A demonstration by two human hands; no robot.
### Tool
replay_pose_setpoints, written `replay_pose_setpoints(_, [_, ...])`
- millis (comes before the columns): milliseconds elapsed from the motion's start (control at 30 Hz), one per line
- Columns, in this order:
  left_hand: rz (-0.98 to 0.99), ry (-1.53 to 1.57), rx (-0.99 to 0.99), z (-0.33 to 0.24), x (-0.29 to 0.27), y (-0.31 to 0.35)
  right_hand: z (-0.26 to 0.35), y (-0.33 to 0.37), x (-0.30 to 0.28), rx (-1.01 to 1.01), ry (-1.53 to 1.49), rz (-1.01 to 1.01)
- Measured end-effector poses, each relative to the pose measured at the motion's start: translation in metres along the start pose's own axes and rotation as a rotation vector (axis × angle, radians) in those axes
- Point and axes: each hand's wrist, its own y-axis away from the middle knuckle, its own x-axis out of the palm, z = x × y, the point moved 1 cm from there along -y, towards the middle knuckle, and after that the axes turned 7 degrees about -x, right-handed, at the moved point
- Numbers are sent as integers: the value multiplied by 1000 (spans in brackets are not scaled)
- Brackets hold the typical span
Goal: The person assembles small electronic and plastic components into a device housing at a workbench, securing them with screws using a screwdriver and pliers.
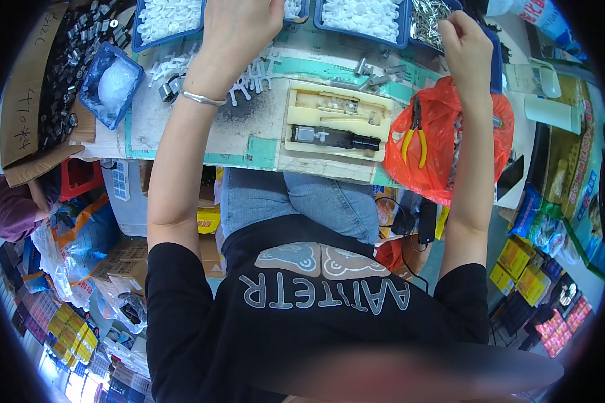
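My left hand (243, 30) reaches to the far edge of view between blue trays of small white plastic parts (170, 21). Its fingers run out of the picture, so their grip is hidden. At the far right my right hand (462, 41) is closed beside a blue tray of thin silver metal pins (429, 21); whatever it pinches cannot be made out. Between my forearms a cream fixture (304, 101) lies on the table, with a black cylindrical piece (333, 138) set in its near slot. White branched plastic pieces (252, 80) lie loose under my left wrist.
Yellow-handled pliers (421, 149) rest on a red plastic bag (410, 176) inside my right forearm. Loose grey metal parts (376, 77) lie beyond the fixture. On the left are a blue tray with a clear bag (116, 84) and a cardboard box (23, 107) of dark metal parts.
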Motion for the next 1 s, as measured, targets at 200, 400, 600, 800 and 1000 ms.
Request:
replay_pose_setpoints(200, [143, 775, -348, -19, 4, 44, 93, 36, -6, 76, -1096, -102])
replay_pose_setpoints(400, [269, 1764, -954, -68, 8, 80, 135, 69, 2, 72, -1244, -276])
replay_pose_setpoints(600, [234, 1793, -1074, -81, 7, 88, 140, 77, -3, 8, -1111, -257])
replay_pose_setpoints(800, [210, 1810, -1087, -85, 10, 93, 139, 80, -7, -8, -980, -236])
replay_pose_setpoints(1000, [171, 1776, -1081, -87, 11, 103, 140, 88, -6, -144, -790, -186])
